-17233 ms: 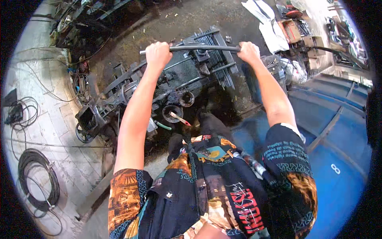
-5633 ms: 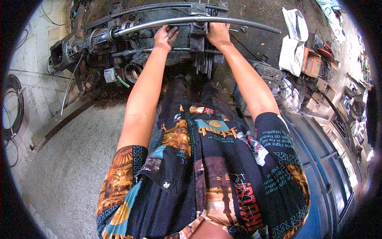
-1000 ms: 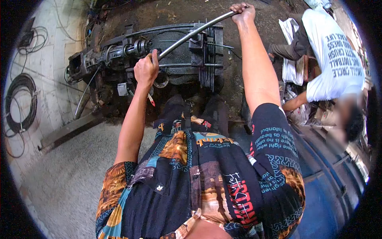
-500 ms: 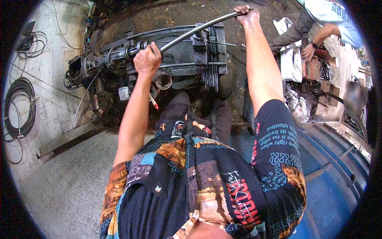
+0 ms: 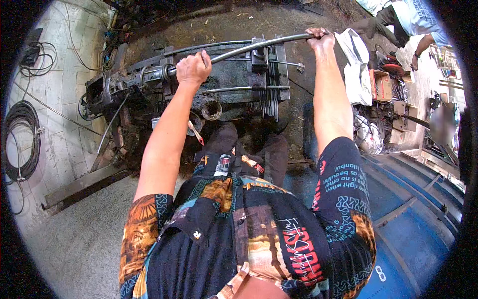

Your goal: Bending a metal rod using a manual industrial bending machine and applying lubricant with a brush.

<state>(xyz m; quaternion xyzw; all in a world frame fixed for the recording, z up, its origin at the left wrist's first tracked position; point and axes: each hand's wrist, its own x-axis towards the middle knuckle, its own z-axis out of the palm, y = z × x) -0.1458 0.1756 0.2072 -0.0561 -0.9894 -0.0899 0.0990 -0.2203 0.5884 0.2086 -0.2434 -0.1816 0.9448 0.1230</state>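
Note:
A long metal rod (image 5: 239, 51) stretches across the black, greasy machine (image 5: 226, 77) in front of me. My left hand (image 5: 193, 68) is wrapped round it near its left end, beside the machine's cylindrical spindle (image 5: 154, 74). The rod's left end lines up with the spindle; whether it sits inside, I cannot make out. My right hand (image 5: 320, 40) grips the far right end, past the machine's edge. Under the middle of the rod stands a dark upright block (image 5: 259, 59). A paintbrush (image 5: 195, 133) and a round, dirty cup (image 5: 211, 108) are at the machine's near side.
A coil of black hose (image 5: 22, 142) lies at the left on the pale floor. To the right are a white sack (image 5: 354, 70), a cardboard box (image 5: 382, 85) and metal parts. Another person (image 5: 411, 20) works at the upper right. Blue metal panels (image 5: 403, 234) lie at the lower right.
The rod has levelled out, its right end coming down with my right hand. Its left end now lines up with the spindle. The other person's hand has moved away from the box.

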